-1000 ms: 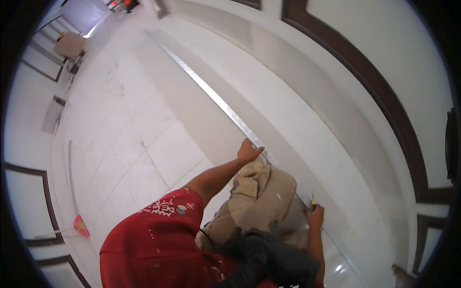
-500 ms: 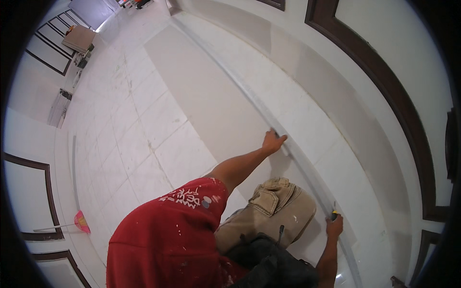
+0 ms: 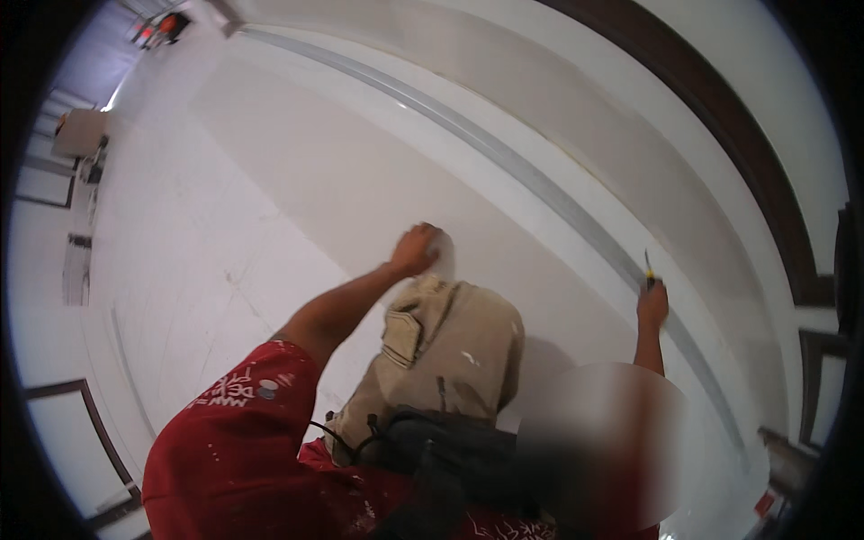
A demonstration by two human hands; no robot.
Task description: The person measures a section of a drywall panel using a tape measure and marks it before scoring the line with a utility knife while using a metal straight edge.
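Observation:
My left hand [image 3: 417, 249] rests on the pale floor just beyond my bent knee in beige trousers [image 3: 450, 351]; its fingers are curled, with a pale patch beside the knuckles. My right hand [image 3: 652, 304] grips a small tool with a yellow and black handle [image 3: 647, 268], its tip up against the long grey metal strip [image 3: 540, 184] that runs along the foot of the wall. My red paint-flecked shirt [image 3: 243, 441] and a black pouch [image 3: 450, 450] fill the lower part of the view.
The white wall carries a dark wooden moulding [image 3: 720, 135]. A tiled floor [image 3: 198, 243] stretches to the left. Far off at the upper left stand a small table [image 3: 76, 135] and orange objects [image 3: 162, 27]. Dark-framed panels [image 3: 54, 396] line the left wall.
My left hand has drawn back from the metal strip to the floor by my knee and has curled. My right hand with the tool has risen to the strip. The view has swung closer.

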